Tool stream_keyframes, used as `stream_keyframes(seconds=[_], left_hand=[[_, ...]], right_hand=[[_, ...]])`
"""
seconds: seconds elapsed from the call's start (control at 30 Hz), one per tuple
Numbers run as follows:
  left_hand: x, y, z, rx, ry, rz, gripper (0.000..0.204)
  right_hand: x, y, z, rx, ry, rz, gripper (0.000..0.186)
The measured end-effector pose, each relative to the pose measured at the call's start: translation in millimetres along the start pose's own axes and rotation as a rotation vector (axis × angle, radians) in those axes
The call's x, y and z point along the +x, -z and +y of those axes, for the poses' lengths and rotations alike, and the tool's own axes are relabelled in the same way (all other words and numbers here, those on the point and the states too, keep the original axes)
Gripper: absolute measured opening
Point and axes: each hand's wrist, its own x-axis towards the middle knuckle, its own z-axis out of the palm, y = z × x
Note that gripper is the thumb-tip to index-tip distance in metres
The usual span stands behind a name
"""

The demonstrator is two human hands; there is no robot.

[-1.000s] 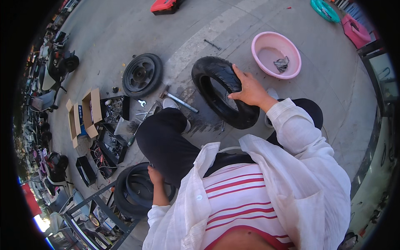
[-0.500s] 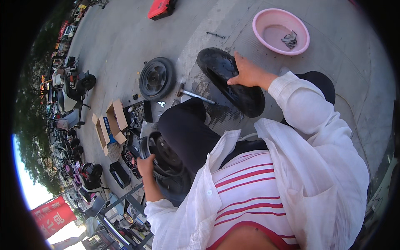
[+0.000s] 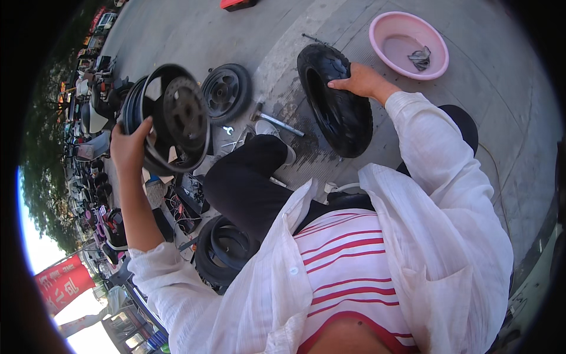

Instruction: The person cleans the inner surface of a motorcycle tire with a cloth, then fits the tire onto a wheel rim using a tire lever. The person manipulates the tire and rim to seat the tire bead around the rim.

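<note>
left hand: my left hand (image 3: 131,148) is closed on the lower left edge of a bare wheel rim (image 3: 186,112), thumb over the lip; the other fingers are lost behind the metal.
right hand: my right hand (image 3: 361,81) grips the upper right side of a black tyre (image 3: 343,109), thumb toward its opening, most fingers out of sight.
hidden by the rim: the left edge of the spoked wheel (image 3: 223,94) on the ground and some of the scooters (image 3: 97,118) beyond.
cut off: the red case (image 3: 237,4) runs out of the top; my leg and shirt cover part of the ring-shaped tyre (image 3: 206,255) beside me.
hard to make out: the small parts by my left knee, and whether the held tyre's lower end touches the ground.
rim's look: dark and hollow, a thin pale lip, a brownish disc dotted with holes inside.
rim's place: raised to my left, tilted, well apart from the held tyre.
tyre's look: chunky tread, wet-looking shine, leaning, its opening dark.
around: a hammer (image 3: 282,123) lies between wheel and tyre; a pink basin (image 3: 394,64) with a grey rag (image 3: 420,58) sits near my right hand.
</note>
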Motion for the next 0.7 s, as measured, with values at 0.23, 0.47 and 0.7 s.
stream_keyframes(seconds=[0.23, 0.47, 0.7], left_hand=[[-0.9, -152.2, 86.2, -0.355, 0.182, -0.284, 0.097], [-70.5, -250.8, 163.7, -0.352, 0.201, -0.361, 0.103], [-106.1, -282.8, 183.2, -0.390, 0.343, -0.429, 0.111]], right_hand=[[2.9, -0.6, -4.5, -0.068, -0.056, 0.011, 0.090], [4.4, 4.1, -9.9, -0.052, -0.111, 0.006, 0.094], [10.4, -8.3, -11.7, -0.049, -0.137, 0.017, 0.101]])
